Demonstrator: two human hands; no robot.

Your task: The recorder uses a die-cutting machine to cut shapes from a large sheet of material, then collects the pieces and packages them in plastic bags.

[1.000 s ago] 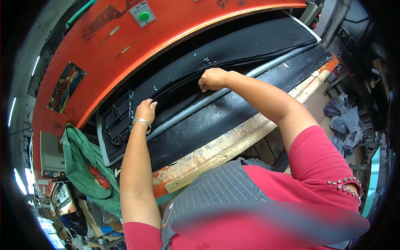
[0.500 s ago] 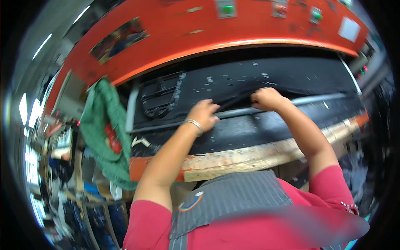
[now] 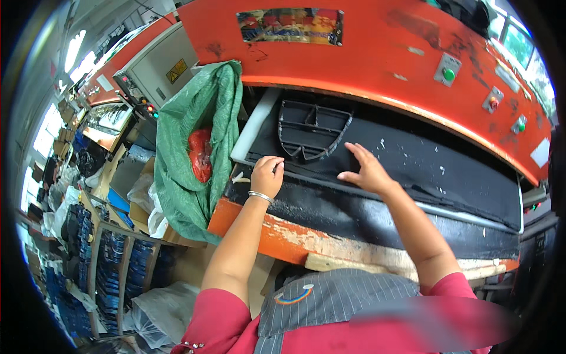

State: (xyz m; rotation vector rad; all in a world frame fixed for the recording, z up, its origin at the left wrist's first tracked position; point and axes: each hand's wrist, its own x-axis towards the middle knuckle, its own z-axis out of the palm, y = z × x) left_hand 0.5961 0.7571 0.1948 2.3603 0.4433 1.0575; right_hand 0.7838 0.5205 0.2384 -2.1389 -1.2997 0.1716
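A black sheet of material [image 3: 407, 159] covers the bed of a large orange machine, with pale scraps scattered on it. My left hand [image 3: 268, 177], a silver bangle at its wrist, is closed at the sheet's near left edge, with fingers curled on that edge. My right hand [image 3: 370, 170] is open above the sheet, thumb and fingers apart and nothing in them. Just beyond and between my hands lies a black cutting die [image 3: 312, 133], rounded in outline and divided by inner bars.
The orange machine front [image 3: 377, 65] rises behind the bed and carries a green button [image 3: 448, 75]. A green sack [image 3: 177, 124] with a red bag [image 3: 200, 154] in it hangs at the left. A worn wooden edge [image 3: 354, 251] runs along the near side.
My view has swung left. My left hand has moved to the sheet's left end and closed there. My right hand has opened and come nearer the cutting die.
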